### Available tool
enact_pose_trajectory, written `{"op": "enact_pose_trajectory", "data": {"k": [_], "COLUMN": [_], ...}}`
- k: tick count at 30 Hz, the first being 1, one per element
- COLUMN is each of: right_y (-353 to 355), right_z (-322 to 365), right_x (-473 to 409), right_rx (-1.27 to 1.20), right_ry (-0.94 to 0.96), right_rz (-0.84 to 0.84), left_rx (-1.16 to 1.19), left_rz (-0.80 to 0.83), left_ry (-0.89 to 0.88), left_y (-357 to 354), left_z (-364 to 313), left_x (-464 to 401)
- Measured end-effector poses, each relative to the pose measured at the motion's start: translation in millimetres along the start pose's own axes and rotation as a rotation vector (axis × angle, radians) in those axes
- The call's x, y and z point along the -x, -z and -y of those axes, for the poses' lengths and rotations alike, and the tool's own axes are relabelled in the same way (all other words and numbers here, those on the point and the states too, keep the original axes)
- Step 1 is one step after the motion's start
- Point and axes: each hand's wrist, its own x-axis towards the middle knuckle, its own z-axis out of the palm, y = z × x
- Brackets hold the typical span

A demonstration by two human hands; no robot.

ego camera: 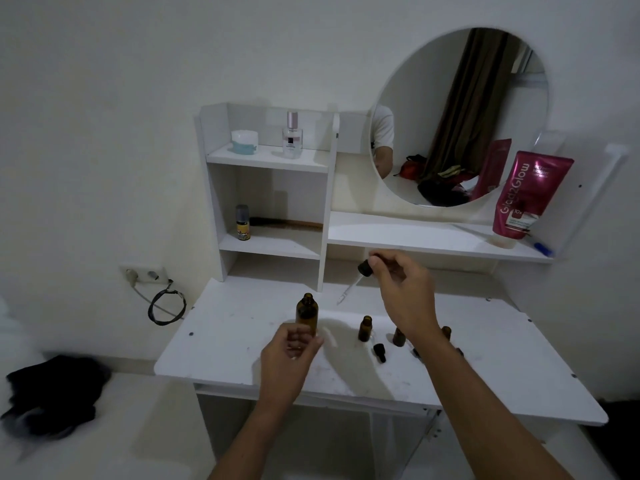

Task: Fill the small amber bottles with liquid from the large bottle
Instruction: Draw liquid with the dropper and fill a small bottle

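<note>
**Amber glass, open necks: tip and drip risk**

White tabletop (242,344) is offering free room at left. Left hand (291,351) is gripping the tall amber glass bottle (307,315), uncapped. Right hand (398,289) is pinching the black-capped glass dropper (360,275); its forearm is crossing three small amber bottles (365,329), likely toppling them if lowered.

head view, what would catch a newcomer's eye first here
Probably the two hands over the white table: the left hand grips the open large bottle, and the right hand pinches a dropper raised above it, glass tip slanting down to the left. Next, the round mirror on the wall behind, with the bright pink tube leaning at its lower right edge on the shelf.
</note>
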Motion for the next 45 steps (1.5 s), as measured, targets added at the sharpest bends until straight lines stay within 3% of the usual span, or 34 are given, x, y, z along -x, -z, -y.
{"op": "enact_pose_trajectory", "data": {"k": [4, 9, 24, 39, 45], "right_y": [-19, -38, -83, -80, -70], "right_z": [12, 19, -12, -14, 10], "right_x": [-1, -4, -4, 10, -4], "right_rx": [-0.058, -0.090, 0.209, 0.215, 0.101], "right_ry": [0.030, 0.059, 0.211, 0.213, 0.180], "right_rz": [0.014, 0.031, 0.265, 0.264, 0.139], "left_rx": [-0.073, -0.048, -0.054, -0.085, -0.112], "left_rz": [-0.068, 0.041, 0.090, 0.108, 0.050], "left_ry": [-0.001, 0.054, 0.034, 0.052, 0.038], "left_y": [12, 9, 11, 11, 10], "left_z": [-3, 5, 8, 10, 13], "left_x": [-20, -37, -42, -34, -36]}}
